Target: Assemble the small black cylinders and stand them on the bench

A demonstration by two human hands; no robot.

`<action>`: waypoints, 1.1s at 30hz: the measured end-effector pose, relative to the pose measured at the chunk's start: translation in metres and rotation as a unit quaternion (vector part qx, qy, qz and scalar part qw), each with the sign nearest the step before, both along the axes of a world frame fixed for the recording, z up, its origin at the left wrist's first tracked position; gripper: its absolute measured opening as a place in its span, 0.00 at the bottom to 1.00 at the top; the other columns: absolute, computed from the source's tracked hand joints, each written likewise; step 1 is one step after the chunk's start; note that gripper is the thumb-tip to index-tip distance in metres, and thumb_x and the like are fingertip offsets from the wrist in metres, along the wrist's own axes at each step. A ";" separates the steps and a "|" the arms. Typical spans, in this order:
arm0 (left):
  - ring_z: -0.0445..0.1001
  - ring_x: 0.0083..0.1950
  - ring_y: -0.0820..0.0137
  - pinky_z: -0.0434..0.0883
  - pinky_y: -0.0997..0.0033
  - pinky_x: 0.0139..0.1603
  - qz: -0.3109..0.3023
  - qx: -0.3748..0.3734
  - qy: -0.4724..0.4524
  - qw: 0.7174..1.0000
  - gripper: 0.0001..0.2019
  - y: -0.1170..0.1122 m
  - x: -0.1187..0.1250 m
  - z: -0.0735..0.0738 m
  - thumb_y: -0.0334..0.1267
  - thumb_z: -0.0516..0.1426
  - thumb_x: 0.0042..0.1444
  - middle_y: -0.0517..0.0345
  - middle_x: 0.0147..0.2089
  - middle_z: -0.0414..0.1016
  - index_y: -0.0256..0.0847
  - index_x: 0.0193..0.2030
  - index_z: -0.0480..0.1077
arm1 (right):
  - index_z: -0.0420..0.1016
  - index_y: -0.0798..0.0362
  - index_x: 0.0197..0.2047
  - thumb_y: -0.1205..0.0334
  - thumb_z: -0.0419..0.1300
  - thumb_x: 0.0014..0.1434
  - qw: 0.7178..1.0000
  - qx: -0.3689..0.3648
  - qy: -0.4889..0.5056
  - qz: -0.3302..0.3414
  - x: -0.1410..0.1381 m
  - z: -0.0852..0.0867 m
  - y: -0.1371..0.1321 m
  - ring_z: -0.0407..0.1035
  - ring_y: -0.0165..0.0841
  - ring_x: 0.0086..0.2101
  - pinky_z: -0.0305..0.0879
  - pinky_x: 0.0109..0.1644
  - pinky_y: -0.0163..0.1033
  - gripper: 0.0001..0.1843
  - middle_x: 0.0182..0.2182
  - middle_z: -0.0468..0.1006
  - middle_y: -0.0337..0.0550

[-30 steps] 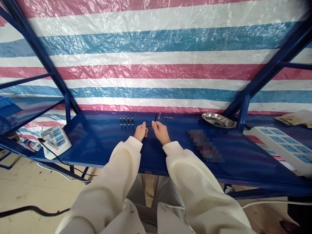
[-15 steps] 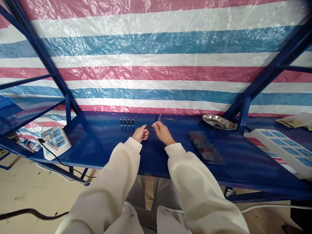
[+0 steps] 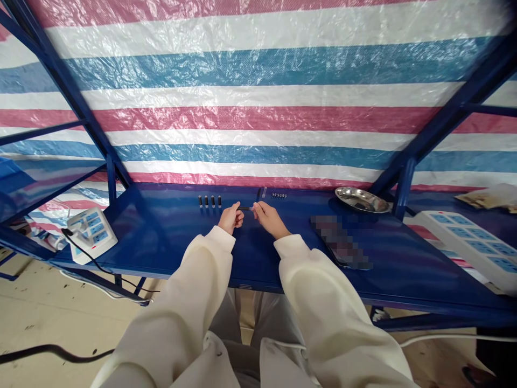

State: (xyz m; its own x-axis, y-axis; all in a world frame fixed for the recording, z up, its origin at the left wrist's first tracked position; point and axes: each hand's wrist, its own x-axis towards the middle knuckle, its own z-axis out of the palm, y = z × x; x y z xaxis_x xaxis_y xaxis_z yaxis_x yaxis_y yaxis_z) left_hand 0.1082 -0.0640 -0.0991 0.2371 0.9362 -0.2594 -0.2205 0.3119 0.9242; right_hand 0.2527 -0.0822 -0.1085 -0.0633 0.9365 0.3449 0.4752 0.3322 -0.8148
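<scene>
Around the bench's (image 3: 254,261) middle: striped tarpaulin (image 3: 258,116) at twelve o'clock, a shiny metal dish (image 3: 359,199) at two, a pixelated dark slab (image 3: 341,245) at three — farther out, a white socket block (image 3: 93,236) at nine and a longer power strip (image 3: 472,248) at three.

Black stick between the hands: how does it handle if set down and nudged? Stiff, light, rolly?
Probably stiff: the black stick spans straight between the left hand and the right hand. Likely light: it's short and slim. Might roll: it looks rounded, though too small to be sure, and the blue tabletop is glossy.
</scene>
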 end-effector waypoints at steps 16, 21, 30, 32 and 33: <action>0.54 0.12 0.82 0.47 0.78 0.15 0.097 0.112 0.098 0.984 0.22 -0.001 0.001 -0.003 0.48 0.52 0.55 0.67 0.12 0.53 0.40 0.17 0.51 | 0.75 0.52 0.33 0.56 0.58 0.53 0.994 0.033 -0.062 0.080 0.011 -0.012 0.011 0.66 0.30 0.28 0.64 0.37 0.39 0.09 0.31 0.73 0.42; 0.54 0.14 0.81 0.51 0.78 0.16 0.146 0.159 0.142 0.966 0.22 -0.001 0.000 -0.005 0.47 0.52 0.54 0.66 0.12 0.54 0.39 0.14 0.53 | 0.74 0.52 0.29 0.59 0.60 0.50 0.994 0.046 -0.099 -0.028 0.019 -0.011 0.012 0.63 0.31 0.28 0.62 0.36 0.39 0.06 0.27 0.69 0.41; 0.55 0.13 0.80 0.54 0.76 0.18 0.074 0.211 0.160 0.962 0.22 -0.001 0.001 -0.009 0.47 0.52 0.54 0.65 0.11 0.55 0.39 0.13 0.56 | 0.70 0.53 0.34 0.45 0.56 0.51 0.995 -0.007 0.057 0.082 -0.002 -0.004 0.004 0.60 0.29 0.25 0.59 0.31 0.36 0.18 0.23 0.68 0.37; 0.56 0.14 0.80 0.54 0.76 0.19 0.037 0.220 0.170 0.960 0.22 -0.001 0.001 -0.009 0.48 0.53 0.53 0.65 0.10 0.55 0.39 0.13 0.56 | 0.69 0.53 0.32 0.44 0.57 0.50 0.992 -0.031 0.042 0.114 -0.003 -0.006 0.003 0.59 0.28 0.24 0.57 0.30 0.36 0.19 0.22 0.68 0.36; 0.56 0.14 0.80 0.55 0.76 0.19 0.021 0.225 0.175 0.958 0.23 -0.002 0.001 -0.009 0.50 0.53 0.53 0.65 0.10 0.55 0.39 0.13 0.56 | 0.68 0.53 0.30 0.44 0.57 0.50 0.991 -0.038 0.036 0.125 -0.003 -0.006 0.003 0.58 0.27 0.23 0.57 0.29 0.35 0.19 0.22 0.67 0.35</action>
State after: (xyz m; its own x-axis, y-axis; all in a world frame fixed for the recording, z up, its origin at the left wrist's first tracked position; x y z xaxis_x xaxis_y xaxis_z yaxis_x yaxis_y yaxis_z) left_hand 0.1091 -0.0659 -0.1081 0.1699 0.9786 0.1159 0.1230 -0.1377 0.9828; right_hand 0.2501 -0.0792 -0.1147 -0.2744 0.9182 0.2856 0.3250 0.3681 -0.8711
